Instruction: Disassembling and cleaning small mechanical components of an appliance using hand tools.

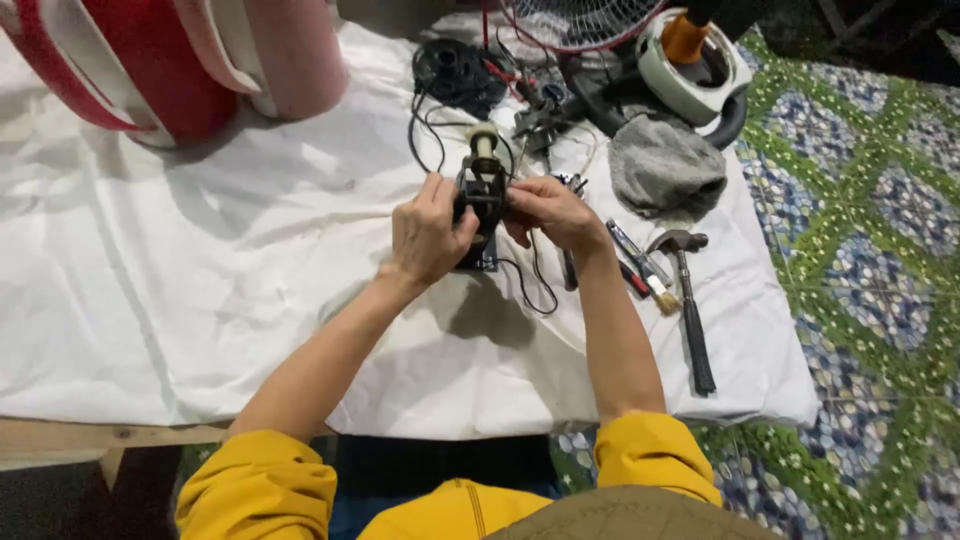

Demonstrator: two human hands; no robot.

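Here both hands meet over the middle of the white cloth (200, 260), holding a small black fan motor assembly (482, 195) between them. The left hand (428, 232) grips its left side, fingers curled round the dark body, thumb toward the front. The right hand (552, 212) closes on its right side, fingertips pinched against the housing. The motor stands roughly upright, raised slightly off the cloth, its pale cream shaft cap (483, 140) poking up above both hands. Thin black wires (530, 290) trail from its base, looping down onto the cloth below the right wrist.

Just right of the right hand lie a small paintbrush (650, 275) and a hammer (690, 300), side by side. A grey rag (665, 165) sits beyond them. A red and white container (170, 60) stands well apart at the far left.
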